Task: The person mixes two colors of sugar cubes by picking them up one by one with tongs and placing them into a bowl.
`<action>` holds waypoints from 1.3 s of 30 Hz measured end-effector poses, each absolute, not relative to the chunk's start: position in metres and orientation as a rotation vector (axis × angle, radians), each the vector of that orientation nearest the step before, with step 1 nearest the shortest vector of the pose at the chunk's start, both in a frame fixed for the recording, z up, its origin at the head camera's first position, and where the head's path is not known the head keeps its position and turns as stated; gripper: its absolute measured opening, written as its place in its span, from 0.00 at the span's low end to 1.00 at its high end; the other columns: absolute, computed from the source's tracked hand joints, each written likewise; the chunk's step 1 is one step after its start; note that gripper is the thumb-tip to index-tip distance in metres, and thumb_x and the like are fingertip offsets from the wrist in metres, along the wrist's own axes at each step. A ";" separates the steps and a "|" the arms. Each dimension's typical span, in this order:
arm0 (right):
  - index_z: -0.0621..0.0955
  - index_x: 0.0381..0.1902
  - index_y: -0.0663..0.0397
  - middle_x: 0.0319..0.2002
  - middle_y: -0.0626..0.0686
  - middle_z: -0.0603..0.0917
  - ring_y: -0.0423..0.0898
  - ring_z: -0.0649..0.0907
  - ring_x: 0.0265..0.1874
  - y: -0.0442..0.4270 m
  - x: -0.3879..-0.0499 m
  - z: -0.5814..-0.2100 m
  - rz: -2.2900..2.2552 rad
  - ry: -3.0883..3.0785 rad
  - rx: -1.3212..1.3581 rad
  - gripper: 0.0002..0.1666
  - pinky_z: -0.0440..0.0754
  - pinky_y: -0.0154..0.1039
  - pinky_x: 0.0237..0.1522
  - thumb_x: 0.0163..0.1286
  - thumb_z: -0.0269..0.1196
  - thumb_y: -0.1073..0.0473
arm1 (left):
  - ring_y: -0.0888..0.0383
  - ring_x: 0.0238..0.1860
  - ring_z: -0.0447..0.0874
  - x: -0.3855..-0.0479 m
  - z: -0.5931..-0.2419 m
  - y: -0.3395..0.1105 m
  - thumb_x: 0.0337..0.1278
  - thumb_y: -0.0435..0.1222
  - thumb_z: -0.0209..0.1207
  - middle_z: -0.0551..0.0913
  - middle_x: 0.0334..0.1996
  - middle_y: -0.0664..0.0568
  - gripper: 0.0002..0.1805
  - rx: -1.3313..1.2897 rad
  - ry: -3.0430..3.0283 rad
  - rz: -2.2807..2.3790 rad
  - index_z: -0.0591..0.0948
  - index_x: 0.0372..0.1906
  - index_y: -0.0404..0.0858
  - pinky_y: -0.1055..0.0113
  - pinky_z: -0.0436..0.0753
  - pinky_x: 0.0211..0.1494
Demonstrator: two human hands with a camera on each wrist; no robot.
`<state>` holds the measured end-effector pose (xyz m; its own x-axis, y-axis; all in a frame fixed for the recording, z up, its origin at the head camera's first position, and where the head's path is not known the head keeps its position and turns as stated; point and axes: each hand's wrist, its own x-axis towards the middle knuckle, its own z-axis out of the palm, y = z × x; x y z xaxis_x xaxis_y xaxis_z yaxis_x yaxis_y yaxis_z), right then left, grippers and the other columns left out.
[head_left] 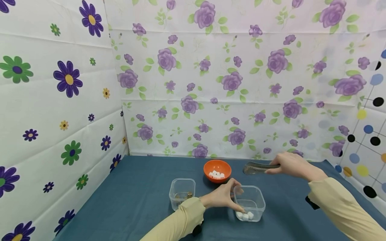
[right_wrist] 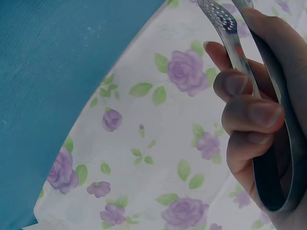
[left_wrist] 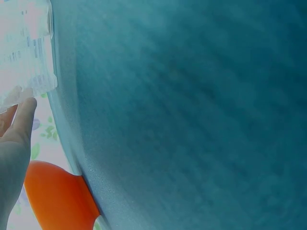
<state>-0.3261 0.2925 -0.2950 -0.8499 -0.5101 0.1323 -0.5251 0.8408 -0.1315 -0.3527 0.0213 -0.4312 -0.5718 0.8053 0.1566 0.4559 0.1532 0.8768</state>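
Note:
My left hand [head_left: 221, 195] holds a clear plastic container [head_left: 260, 202] by its left side, thumb at the front and fingers toward the back. Several small white pieces [head_left: 245, 216] lie in the container's near end. Raised over the table on the right, my right hand [head_left: 292, 165] grips metal tongs [head_left: 254, 168]. In the right wrist view the tongs [right_wrist: 273, 194] show a perforated tip, and the fingers wrap around their arms. Nothing is visible between the tips. Behind the left hand, an orange bowl [head_left: 217, 163] contains several similar white pieces [head_left: 216, 174].
A second clear container [head_left: 182, 182] stands left of my left hand, with several small brownish pieces [head_left: 189, 194] in it; my left sleeve partly covers it. Blue cloth [head_left: 144, 187] covers the table. Patterned sheets [head_left: 181, 83] enclose it at the back and sides.

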 end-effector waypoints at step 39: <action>0.71 0.03 0.41 0.03 0.38 0.56 0.34 0.57 0.02 0.249 -0.284 -0.288 0.113 -3.218 0.918 0.23 0.56 0.29 0.08 0.50 0.68 0.48 | 0.60 0.49 0.70 -0.352 -0.431 0.022 0.46 0.33 0.66 0.70 0.51 0.55 0.33 1.221 2.104 1.367 0.61 0.57 0.37 0.71 0.72 0.48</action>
<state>-0.2837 0.2488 -0.2884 -0.8301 -0.5282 -0.1786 -0.5144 0.8491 -0.1201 -0.3517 0.0223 -0.4309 -0.5677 0.8082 0.1566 0.4715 0.1633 0.8666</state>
